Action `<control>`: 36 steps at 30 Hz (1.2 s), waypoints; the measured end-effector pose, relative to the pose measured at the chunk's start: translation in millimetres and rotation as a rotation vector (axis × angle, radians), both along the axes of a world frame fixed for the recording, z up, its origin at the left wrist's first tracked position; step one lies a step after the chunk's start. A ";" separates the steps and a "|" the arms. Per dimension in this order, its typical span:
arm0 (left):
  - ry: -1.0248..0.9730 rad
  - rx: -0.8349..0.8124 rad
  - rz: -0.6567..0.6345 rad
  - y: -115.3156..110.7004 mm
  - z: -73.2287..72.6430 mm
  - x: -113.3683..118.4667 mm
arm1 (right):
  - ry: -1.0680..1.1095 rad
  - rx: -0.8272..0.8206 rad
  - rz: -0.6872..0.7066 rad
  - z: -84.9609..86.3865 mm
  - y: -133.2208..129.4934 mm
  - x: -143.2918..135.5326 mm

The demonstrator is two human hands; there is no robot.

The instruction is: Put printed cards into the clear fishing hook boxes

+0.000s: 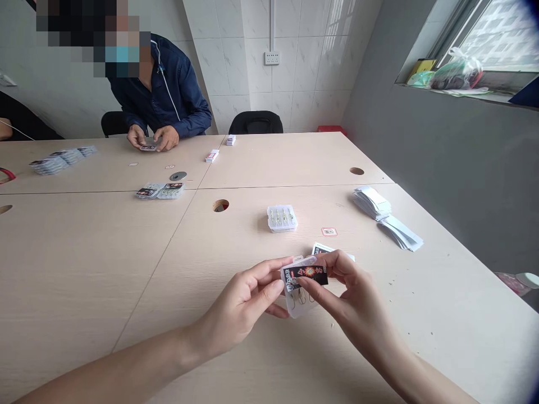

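Note:
My left hand (252, 297) grips the left side of a small clear plastic box (300, 307), thumb in front and fingers behind. Hook-like metal pieces show through its lower part. My right hand (343, 286) pinches a black printed card (310, 275) with red and white lettering, which lies against the upper part of the box. Behind my right hand, a stack of similar cards (323, 248) is partly hidden. Farther off on the table sits another clear box (282, 217) with metal pieces in a row. A small red-edged label (329, 232) lies to its right.
White paper strips (373, 203) are stacked at the right. Packed boxes (160, 191) lie left of a cable hole (220, 205). Across the table (202, 292), a person in a blue jacket (181, 84) handles a similar piece. More packs (61, 160) are piled far left.

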State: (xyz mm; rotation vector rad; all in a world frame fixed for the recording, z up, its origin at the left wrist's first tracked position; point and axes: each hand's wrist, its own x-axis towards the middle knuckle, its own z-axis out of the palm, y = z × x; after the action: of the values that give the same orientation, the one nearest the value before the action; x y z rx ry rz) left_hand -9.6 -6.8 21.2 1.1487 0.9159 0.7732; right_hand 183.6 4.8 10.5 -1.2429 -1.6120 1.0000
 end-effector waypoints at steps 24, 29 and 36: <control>-0.002 -0.013 0.004 -0.1 1.0 0.8 | -0.016 -0.003 0.001 0.7 -0.9 0.2; -0.011 -0.015 0.006 -0.5 1.5 0.8 | -0.014 0.000 0.003 1.1 -1.1 0.4; -0.015 -0.009 0.012 -0.1 0.7 0.5 | -0.005 -0.008 0.001 0.7 0.4 -0.6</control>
State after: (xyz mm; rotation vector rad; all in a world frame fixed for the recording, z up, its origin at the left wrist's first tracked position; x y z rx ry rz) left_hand -9.0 -6.9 22.0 1.1295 0.9139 0.7858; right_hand 182.9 5.2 11.2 -1.2515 -1.6142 1.0052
